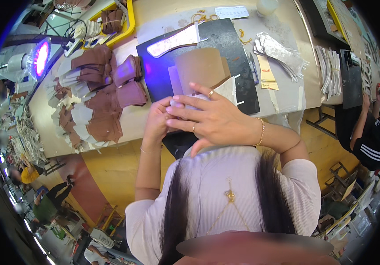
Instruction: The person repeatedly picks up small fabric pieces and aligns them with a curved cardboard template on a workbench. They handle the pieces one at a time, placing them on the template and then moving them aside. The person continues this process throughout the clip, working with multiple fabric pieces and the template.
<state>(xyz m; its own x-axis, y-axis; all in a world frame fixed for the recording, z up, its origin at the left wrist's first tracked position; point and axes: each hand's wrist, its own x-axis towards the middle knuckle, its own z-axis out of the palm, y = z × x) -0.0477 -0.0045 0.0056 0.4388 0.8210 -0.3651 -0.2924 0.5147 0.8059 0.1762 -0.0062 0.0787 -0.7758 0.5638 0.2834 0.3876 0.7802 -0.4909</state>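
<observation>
Right hand [214,117], fingers spread, overlaps curled left hand [156,120], hold unclear; smooth tan panel [198,65] points lengthwise toward the far edge of the table [132,121].

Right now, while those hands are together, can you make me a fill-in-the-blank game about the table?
1. The right hand has its fingertips at the person's ____ hand.
2. The mat under the tall brown piece is coloured ____.
3. The tray at the upper left is coloured ____.
4. The fanned white pieces lie to the ____ of the mat.

Missing words: left; black; yellow; right.
</observation>
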